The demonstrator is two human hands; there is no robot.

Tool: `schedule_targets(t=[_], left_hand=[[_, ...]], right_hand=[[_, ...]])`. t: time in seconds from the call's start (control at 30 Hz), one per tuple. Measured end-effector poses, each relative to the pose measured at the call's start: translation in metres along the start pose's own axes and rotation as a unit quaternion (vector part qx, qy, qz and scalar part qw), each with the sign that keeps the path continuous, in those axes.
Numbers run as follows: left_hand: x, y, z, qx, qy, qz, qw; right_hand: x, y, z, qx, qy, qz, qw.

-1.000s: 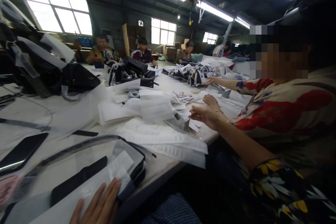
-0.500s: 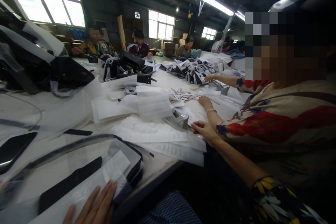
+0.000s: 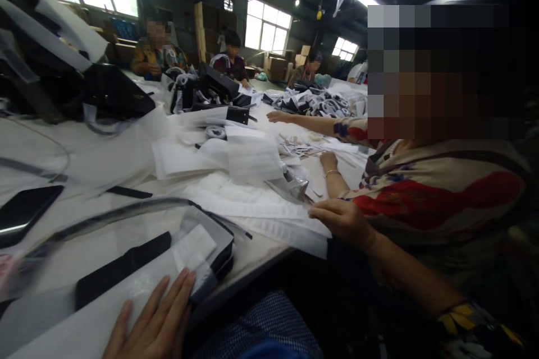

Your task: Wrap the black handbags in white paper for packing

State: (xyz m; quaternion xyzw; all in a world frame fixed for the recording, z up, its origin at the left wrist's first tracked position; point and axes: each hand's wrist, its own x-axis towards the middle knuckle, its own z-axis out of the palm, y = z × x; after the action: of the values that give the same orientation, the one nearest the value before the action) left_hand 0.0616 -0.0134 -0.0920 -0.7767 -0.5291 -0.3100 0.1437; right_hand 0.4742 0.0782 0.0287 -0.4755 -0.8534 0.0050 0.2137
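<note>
My left hand [image 3: 155, 320] lies flat, fingers spread, on the white wrapping sheet [image 3: 101, 314] over a black bag [image 3: 223, 252] at the table's near edge. The bag's long strap [image 3: 96, 221], covered in clear film, arches behind it. A dark flat piece [image 3: 126, 269] shows beside the sheet. To the right, my right hand [image 3: 343, 221] reaches out from a dark flowered sleeve. Its fingers are stretched forward, close together, with tips over the edge of the stacked white foam sheets [image 3: 252, 210]. Nothing shows in it; its underside is hidden.
A phone [image 3: 27, 213] lies at the left. Black bags [image 3: 118, 92] are piled behind it. Small paper strips [image 3: 298, 146] lie mid-table. Close on the right sits a co-worker [image 3: 438, 190], arms over the table. Several others sit at the far side.
My right hand has gone from bent, nearly pinched fingers to stretched ones. My left hand stays on the sheet. The co-worker's farther arm has swung left over the table. The view has shifted slightly.
</note>
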Motion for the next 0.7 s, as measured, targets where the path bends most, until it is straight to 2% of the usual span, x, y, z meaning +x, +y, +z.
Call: schedule_targets(t=[0.07,0.13,0.23,0.33,0.47,0.57,0.7], left_hand=[[0.004,0.005,-0.008,0.026,-0.018,0.014,0.999],[0.010,0.011,-0.014,0.055,0.002,0.005,0.998],[0.018,0.019,-0.018,0.068,0.016,-0.013,0.997],[0.024,0.024,-0.019,0.049,0.028,-0.047,0.997],[0.025,0.029,-0.019,0.035,0.042,-0.067,0.996],[0.022,0.028,-0.017,0.027,0.049,-0.072,0.996],[0.017,0.026,-0.013,0.028,0.066,-0.083,0.994]], right_hand=[[0.020,-0.025,-0.001,0.020,-0.050,-0.060,0.997],[0.044,-0.052,0.004,0.069,-0.099,-0.118,0.986],[0.087,-0.092,0.019,0.156,-0.174,-0.217,0.948],[0.130,-0.123,0.043,0.192,-0.220,-0.309,0.905],[0.177,-0.147,0.082,0.159,-0.279,-0.381,0.867],[0.202,-0.159,0.107,0.113,-0.335,-0.417,0.838],[0.221,-0.175,0.124,0.075,-0.413,-0.435,0.796]])
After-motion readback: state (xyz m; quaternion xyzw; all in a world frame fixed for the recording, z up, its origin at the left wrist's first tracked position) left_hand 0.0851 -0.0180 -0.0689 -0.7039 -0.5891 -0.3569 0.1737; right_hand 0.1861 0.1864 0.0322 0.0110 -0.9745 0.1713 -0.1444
